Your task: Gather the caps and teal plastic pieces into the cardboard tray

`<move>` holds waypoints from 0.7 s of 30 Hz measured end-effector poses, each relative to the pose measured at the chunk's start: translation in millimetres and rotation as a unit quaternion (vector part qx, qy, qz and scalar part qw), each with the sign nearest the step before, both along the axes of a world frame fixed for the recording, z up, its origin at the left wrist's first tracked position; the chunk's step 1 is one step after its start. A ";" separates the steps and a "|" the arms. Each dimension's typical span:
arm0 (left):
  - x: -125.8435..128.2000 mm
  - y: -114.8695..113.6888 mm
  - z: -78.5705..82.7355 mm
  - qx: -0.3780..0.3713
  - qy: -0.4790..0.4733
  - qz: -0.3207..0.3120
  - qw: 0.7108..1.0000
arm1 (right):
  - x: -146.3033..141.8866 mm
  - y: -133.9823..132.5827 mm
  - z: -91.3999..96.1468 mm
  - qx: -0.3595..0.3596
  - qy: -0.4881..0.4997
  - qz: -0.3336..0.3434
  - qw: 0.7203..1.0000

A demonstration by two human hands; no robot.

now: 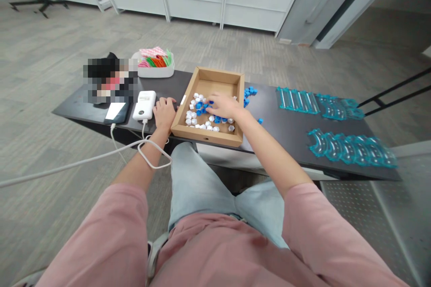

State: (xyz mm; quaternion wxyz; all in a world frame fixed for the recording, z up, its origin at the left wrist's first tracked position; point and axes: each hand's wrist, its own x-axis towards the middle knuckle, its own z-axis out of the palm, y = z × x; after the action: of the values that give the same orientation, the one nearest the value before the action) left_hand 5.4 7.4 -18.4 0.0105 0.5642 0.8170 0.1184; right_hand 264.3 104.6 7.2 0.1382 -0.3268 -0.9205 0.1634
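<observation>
My right hand (222,106) reaches into a shallow cardboard box (218,86), low over small blue and white faceted pieces. Its fingers are apart, with blue bits showing beside the fingertips; I see none firmly gripped. Blue pieces (201,106) lie mixed with white pieces (190,119) toward the box's near and left side. More blue pieces (249,93) sit on the table just outside the right wall. Against the left wall, my left hand (164,112) rests on the table with fingers stretched out, holding nothing.
A white power bank (144,105) and a phone (117,111) with cables lie left on the dark table (276,132). Behind them is a white basket (156,71) of colourful sticks. Clear teal plastic pieces (298,100) lie in rows at right, including a nearer row (352,148).
</observation>
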 end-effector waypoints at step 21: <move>0.4 -0.3 -0.5 0.010 -0.012 -0.005 1.000 | 53.0 12.3 19.5 0.026 0.057 -0.123 0.990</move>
State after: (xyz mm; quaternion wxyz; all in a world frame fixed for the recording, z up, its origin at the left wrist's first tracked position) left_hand 5.8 7.1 -18.9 0.0149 0.5668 0.8129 0.1330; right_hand 317.3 116.8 26.7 0.2179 -0.4237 -0.8681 0.1396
